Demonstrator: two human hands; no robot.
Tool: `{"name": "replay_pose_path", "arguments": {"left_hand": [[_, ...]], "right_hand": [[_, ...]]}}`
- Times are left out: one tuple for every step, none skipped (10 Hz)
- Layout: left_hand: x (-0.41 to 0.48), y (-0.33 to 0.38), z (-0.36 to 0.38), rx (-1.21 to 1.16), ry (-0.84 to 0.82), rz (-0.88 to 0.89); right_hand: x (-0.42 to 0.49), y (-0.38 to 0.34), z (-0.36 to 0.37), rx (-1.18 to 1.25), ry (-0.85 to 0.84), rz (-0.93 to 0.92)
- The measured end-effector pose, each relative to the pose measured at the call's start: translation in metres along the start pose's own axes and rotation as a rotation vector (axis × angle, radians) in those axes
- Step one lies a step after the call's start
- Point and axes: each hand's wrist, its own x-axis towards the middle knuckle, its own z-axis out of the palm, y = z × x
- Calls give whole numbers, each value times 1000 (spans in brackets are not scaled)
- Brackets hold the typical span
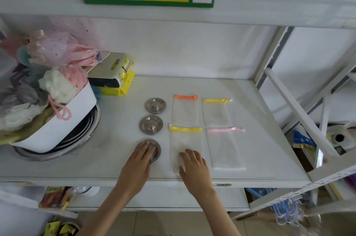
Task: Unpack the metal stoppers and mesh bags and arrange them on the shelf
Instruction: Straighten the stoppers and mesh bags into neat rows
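Apparently the arranging is nearly finished, with everything laid out in neat order on the white shelf [250,139]. Taking the middle metal stopper [151,124] as the landmark: a second stopper [155,105] lies just behind it toward the back wall, and the nearest stopper [154,152] lies just in front of it, partly under the left hand [137,162], whose fingers rest flat on the disc, spread and not clasped around anything. To the right of the middle stopper sit four mesh bags in a two-by-two block: the orange-trimmed bag [185,110] and a yellow-trimmed bag [216,111] in the rear row, another yellow-trimmed bag [185,145] and the pink-trimmed bag [224,149] in the front row. The right hand [194,166] lies open, palm down, on the near end of the front yellow-trimmed bag (pressing or smoothing it, as far as I can judge). Well left of the middle stopper stands a white tub [63,125] of puffy goods. The step in hand looks like final alignment; the next move probably calls for small nudges only, then lifting both hands clear without dragging the light bags askew.
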Motion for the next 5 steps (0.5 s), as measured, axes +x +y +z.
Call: {"name": "replay_pose_path", "arguments": {"left_hand": [[-1,5,-4,-6,-5,2],[-1,9,-7,-14,-39,-35],[-1,11,-9,0,-19,-50],[-2,12,-13,22,-12,-87],[-3,25,-25,64,53,-75]], "right_hand": [[-2,-2,4,8,47,20],[-3,-3,5,15,76,20],[-2,-2,1,22,43,14],[-5,-1,-6,45,53,14],[-12,1,-20,41,85,37]]}}
